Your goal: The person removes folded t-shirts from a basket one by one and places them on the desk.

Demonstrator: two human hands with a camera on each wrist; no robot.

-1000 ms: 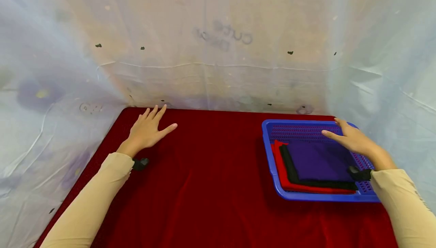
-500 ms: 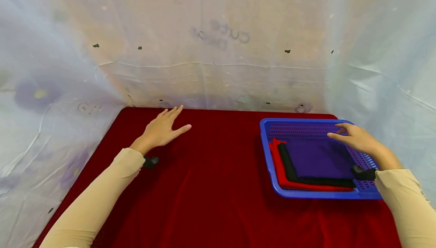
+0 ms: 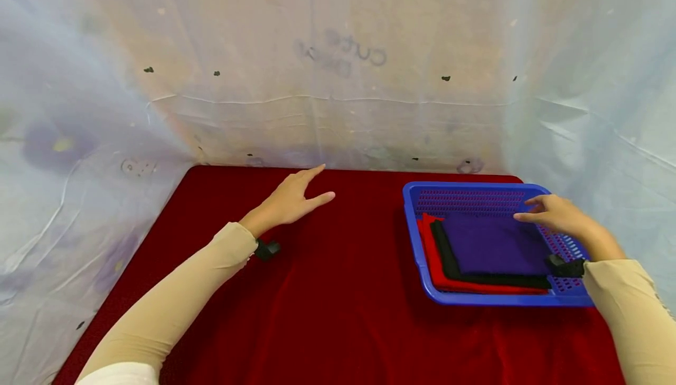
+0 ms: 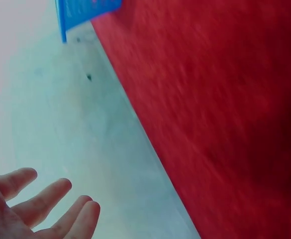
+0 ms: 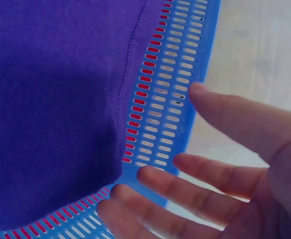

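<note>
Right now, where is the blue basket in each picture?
Head: the blue basket sits right of middle on the red cloth, with the right hand over its far corner.
Left wrist: only a blue corner, top left.
Right wrist: its slotted rim runs through the middle.
Shared landmark: the basket's slotted blue rim.

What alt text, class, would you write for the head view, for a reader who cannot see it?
A right hand hovers open over a folded purple cloth stacked on black and red cloths in a blue basket. The left hand reaches, open, across a red tablecloth.
</note>
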